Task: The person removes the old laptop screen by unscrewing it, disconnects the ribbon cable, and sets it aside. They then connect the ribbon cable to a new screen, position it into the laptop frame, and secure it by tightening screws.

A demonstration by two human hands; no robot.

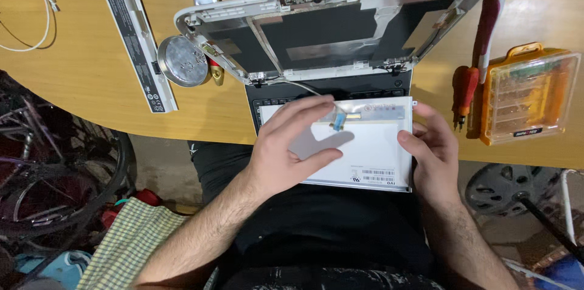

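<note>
Your left hand is spread over the back of a loose screen panel, fingers apart, the fingertips reaching toward a small blue-tabbed ribbon connector near the panel's top edge — whether they pinch it, you cannot tell from this angle. Your right hand steadies the panel at its right edge, thumb lying on the white back and the other fingers curled behind it. That panel lies face down over the keyboard of a small laptop, hanging partly over the near edge of the wooden table above your lap.

Behind it the white lid shell stands opened and stripped, dark backing and metal brackets showing inside. A thin cable runs from the hinge area toward the connector.

Left of the lid sits a round metal tin, and beyond that a long white battery pack. On your right lie a red-handled screwdriver, a shorter orange one, and a clear orange bit case — all well apart from the panel.
</note>
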